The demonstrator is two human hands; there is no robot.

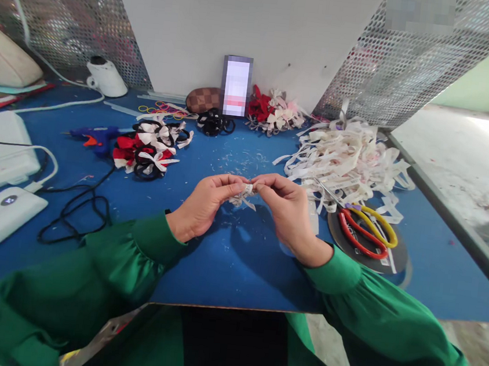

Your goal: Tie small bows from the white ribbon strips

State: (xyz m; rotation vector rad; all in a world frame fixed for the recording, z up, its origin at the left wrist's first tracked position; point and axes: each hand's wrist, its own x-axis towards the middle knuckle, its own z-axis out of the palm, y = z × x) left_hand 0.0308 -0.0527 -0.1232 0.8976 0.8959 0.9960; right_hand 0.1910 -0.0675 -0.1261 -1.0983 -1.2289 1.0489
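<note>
Both hands meet over the middle of the blue table. My left hand point(207, 201) pinches a small white ribbon piece point(243, 196) between thumb and fingers. From the other side, my right hand point(284, 209) grips the same ribbon, its fingertips close to the left ones. Faint dark print shows on the ribbon, and a loose end hangs below. To the right lies a large heap of white ribbon strips point(347, 159). Scissors with red and yellow handles point(364, 233) rest on a dark round disc point(396, 254) beside the heap.
Bows and black hair ties point(149, 152) lie at left, near a blue glue gun point(101, 136). A phone point(236, 86) leans at the back, beside red and white bows point(273, 110). Power banks point(0, 221) and cables occupy the far left. Thread scraps point(249, 161) dot the table point(226, 274).
</note>
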